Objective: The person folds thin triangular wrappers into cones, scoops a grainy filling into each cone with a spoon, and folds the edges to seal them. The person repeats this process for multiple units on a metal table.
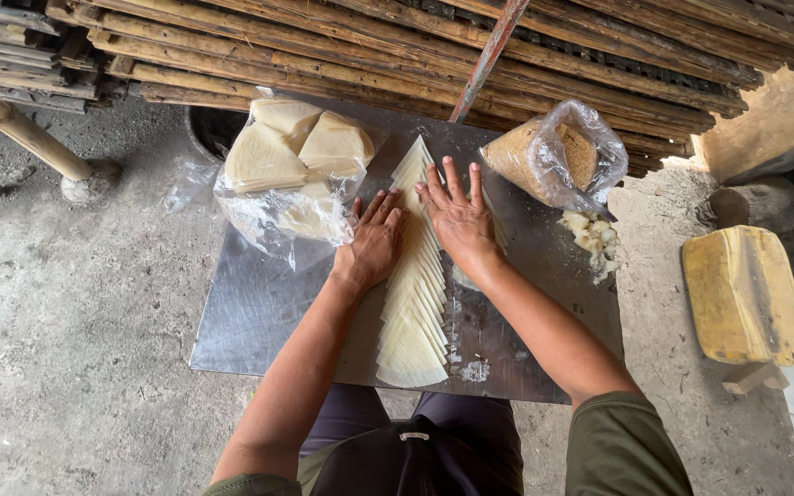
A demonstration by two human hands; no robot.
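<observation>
A fanned row of pale triangular wrapper sheets (413,317) lies down the middle of a metal tray (259,312). My left hand (374,241) rests flat on the row's left edge, fingers together and pointing away from me. My right hand (457,213) lies flat with spread fingers on the row's upper right part. Neither hand grips anything. The far tip of the row (415,156) shows between and beyond my fingers.
A clear plastic bag of stacked triangular sheets (291,161) sits at the tray's far left. A plastic bag of brown crumbs (553,156) and a small heap of pale chunks (592,237) lie at the right. Bamboo slats (397,41) are beyond; a yellow block (746,294) sits right.
</observation>
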